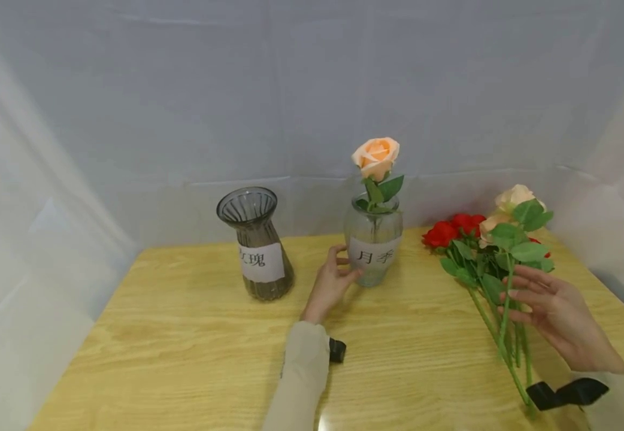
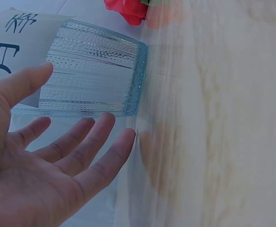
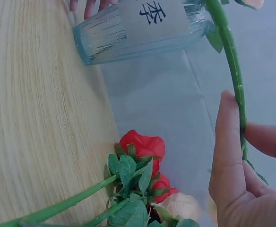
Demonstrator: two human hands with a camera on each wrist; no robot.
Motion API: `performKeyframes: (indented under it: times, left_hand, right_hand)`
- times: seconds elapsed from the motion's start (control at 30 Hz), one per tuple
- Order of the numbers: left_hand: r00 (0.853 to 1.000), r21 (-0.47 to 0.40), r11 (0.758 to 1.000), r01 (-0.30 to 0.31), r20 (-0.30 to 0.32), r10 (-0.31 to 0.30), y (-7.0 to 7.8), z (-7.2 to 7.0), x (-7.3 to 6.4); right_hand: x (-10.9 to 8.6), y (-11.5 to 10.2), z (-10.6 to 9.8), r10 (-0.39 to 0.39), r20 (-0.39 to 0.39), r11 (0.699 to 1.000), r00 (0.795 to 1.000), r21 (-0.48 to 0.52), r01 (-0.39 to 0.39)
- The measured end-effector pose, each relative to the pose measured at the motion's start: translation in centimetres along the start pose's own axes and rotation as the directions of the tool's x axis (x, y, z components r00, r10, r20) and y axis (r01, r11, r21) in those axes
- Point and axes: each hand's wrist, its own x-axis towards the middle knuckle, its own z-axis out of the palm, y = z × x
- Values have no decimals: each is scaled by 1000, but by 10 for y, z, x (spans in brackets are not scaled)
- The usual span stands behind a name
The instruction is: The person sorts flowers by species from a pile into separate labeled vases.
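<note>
1. Of the two hands, the left hand (image 1: 327, 286) is loosely spread at the lower side of the clear glass vase (image 1: 387, 233), thumb in front of it and fingers gently bent; how firmly they touch is hard to tell.
2. The right hand (image 1: 557, 311) pinches a slender, slightly knobbed green stem (image 3: 234, 71) between thumb and fingers, over the right part of the counter (image 1: 193, 353).
3. The clear glass vase stands upright toward the back, round-shouldered, its wall finely lined and dimpled, with a flat white paper label (image 1: 375, 256) bearing dark characters.
4. Inside it stands a peach rose (image 1: 376, 157), its broad petals layered round a tight centre, with pointed green leaves at the rim.
5. To the left, apart, is a smoky grey glass vase (image 1: 262, 239), fluted, flaring at the mouth and narrow at the neck, also labelled.
6. Near the right hand are ruffled red flowers (image 1: 441, 234) and a pale peach bloom (image 1: 515, 196) among veined leaves.
7. The counter has streaky yellow wood grain; behind hangs a creased, pale sheet (image 1: 312, 120).
</note>
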Motion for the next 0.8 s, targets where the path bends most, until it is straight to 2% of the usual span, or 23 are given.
performKeyframes:
  times: [0.2, 0.4, 0.47, 0.8]
  left_hand:
    - [1000, -3, 1000, -1, 1, 1, 0, -1, -1]
    - [1000, 0, 1000, -2, 2, 2, 0, -1, 0]
    - [1000, -1, 1000, 0, 4, 0, 0, 0, -1]
    - [1000, -1, 1000, 11, 1, -11, 0, 0, -1]
  right_hand:
    - [3, 2, 6, -69, -102, 997, 992, -27, 67]
    - [4, 1, 12, -146, -131, 978, 981, 129, 163]
    - [3, 1, 13, -151, -144, 966, 978, 190, 177]
    - [7, -1, 23, -152, -219, 950, 964, 238, 204]
